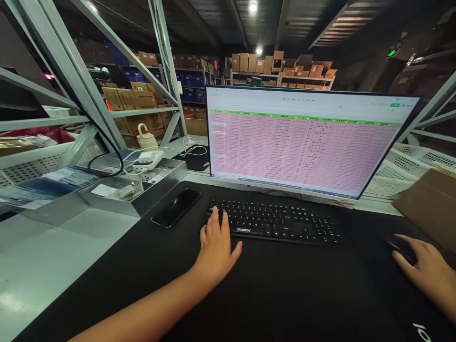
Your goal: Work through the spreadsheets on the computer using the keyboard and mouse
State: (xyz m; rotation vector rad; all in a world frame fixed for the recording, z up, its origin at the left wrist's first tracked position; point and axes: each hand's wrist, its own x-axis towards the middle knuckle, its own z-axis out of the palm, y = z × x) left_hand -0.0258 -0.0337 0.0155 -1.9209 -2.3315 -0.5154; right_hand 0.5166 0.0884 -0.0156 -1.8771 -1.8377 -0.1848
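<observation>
My left hand (pixel 216 242) rests on the left end of a black keyboard (pixel 274 221), its fingers spread over the keys and the thumb out to the side. At the right edge of the view my right hand (pixel 425 266) is wrapped round a black computer mouse (pixel 404 249). Behind the keyboard stands a wide monitor (pixel 295 142), showing a spreadsheet with pink rows and a green header. A dark smartphone (pixel 176 207) lies on the black desk mat (pixel 285 289), left of the keyboard.
To the left, grey trays (pixel 138 199) hold papers, small items and a white power strip (pixel 148 159). A cream bottle (pixel 146 139) stands behind them. White perforated baskets (pixel 395 171) and a cardboard piece (pixel 431 204) are at the right. Shelves with boxes (pixel 258 64) fill the background.
</observation>
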